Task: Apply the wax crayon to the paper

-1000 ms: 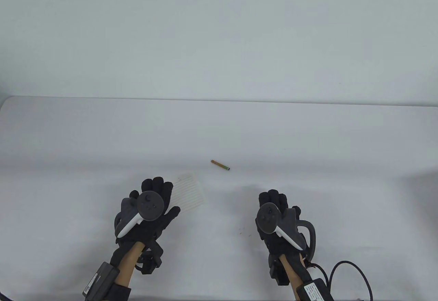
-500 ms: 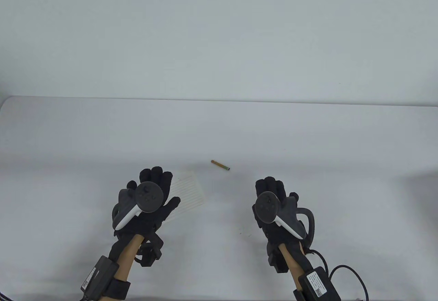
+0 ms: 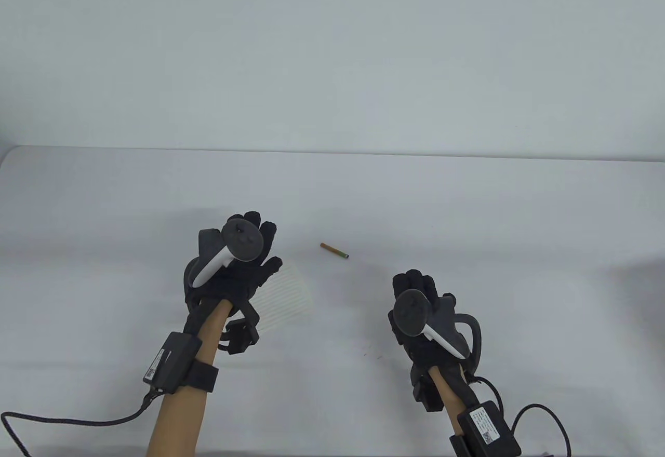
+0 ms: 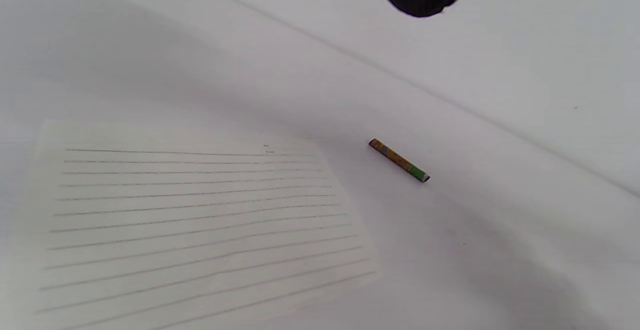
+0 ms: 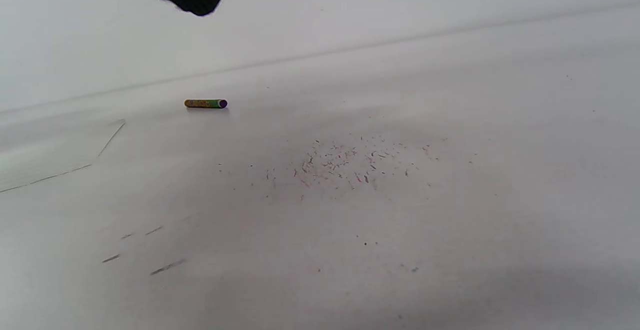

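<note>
A small wax crayon in an orange-and-green wrapper lies on the white table; it also shows in the left wrist view and the right wrist view. A lined sheet of paper lies flat to its lower left, fully visible in the left wrist view. My left hand hovers above the paper's far left part, fingers spread, holding nothing. My right hand hovers to the right of the paper and nearer than the crayon, fingers loose, holding nothing.
Small reddish crumbs and dark streaks mark the table under my right hand. The table's far edge meets a plain white wall. Cables trail from both wrists at the near edge.
My left hand has moved forward and lifted, from the paper's near left corner to above its far left part. My right hand has edged slightly forward. Crayon and paper have not moved.
</note>
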`<state>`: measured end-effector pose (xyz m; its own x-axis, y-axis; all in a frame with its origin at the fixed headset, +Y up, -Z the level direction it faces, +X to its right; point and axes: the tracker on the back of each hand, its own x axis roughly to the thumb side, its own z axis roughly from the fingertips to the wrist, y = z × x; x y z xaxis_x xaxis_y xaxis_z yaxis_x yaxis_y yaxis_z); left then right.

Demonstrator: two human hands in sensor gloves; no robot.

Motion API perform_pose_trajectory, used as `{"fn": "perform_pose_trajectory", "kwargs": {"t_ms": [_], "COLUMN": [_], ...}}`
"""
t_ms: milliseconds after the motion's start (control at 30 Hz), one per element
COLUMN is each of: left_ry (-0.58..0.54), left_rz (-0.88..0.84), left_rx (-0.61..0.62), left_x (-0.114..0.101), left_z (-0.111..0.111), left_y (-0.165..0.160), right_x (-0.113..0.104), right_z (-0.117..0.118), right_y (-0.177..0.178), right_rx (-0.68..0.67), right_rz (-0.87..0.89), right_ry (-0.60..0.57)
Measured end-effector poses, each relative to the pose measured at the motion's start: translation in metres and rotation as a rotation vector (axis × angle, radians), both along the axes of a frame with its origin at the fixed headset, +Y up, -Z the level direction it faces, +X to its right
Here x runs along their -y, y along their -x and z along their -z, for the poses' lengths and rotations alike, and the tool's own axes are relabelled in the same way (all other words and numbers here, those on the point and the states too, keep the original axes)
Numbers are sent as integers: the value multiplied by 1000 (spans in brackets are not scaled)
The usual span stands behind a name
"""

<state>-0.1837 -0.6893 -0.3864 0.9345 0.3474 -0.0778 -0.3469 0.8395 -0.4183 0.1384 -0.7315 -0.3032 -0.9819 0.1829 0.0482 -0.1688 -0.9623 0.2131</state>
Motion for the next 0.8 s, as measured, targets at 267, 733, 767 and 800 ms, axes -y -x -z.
{"fn": "perform_pose_trajectory", "kwargs": {"t_ms": [267, 733, 767, 800], "left_ry": [128, 168, 169, 166], "left_rz": [188, 247, 263, 272], "left_rx": [-74, -74, -71, -73], "left_x": [57, 86, 86, 85], "left_z": [22, 20, 20, 20], "left_y": [-10, -11, -12, -12], "right_x": [3, 15, 14, 14], "right_z": [-1, 5, 4, 4], "right_y": [3, 5, 5, 5], "right_rx": [-20, -18, -18, -18], "right_rz": [11, -29, -31, -30], "right_ry": [20, 64, 65, 66]}}
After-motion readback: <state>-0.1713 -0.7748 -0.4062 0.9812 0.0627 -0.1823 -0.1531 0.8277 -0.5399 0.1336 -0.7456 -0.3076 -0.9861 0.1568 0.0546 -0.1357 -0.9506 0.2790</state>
